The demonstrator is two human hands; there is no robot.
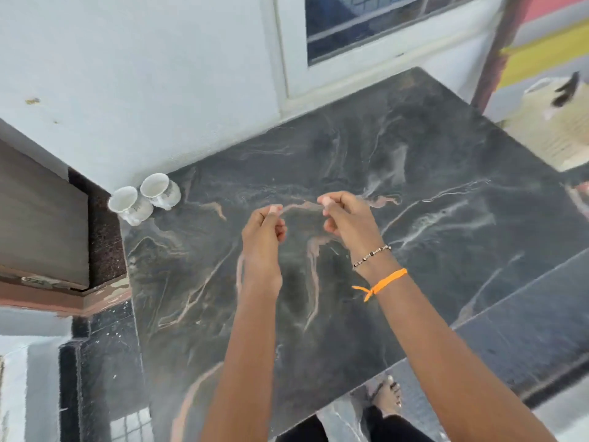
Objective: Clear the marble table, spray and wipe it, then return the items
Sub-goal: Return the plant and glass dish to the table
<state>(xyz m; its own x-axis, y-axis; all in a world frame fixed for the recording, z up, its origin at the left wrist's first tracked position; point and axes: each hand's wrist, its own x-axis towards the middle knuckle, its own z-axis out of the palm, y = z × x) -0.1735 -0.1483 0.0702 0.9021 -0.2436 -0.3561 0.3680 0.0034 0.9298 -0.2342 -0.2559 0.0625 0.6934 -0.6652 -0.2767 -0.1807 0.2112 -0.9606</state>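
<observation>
Both hands hover above the dark marble table [398, 161], side by side and apart. The left hand [264, 232] has its fingers curled in toward the palm and the right hand [345, 216] is curled the same way — the thumb and fingertips of each meet, but whether they pinch anything I cannot tell. Two white cups [145, 197] stand upright and touching each other in the table's far left corner, against the wall [127, 74]. The right wrist carries a beaded bracelet [373, 255] and an orange thread [381, 283]. A window [366, 23] sits behind the table's far edge.
</observation>
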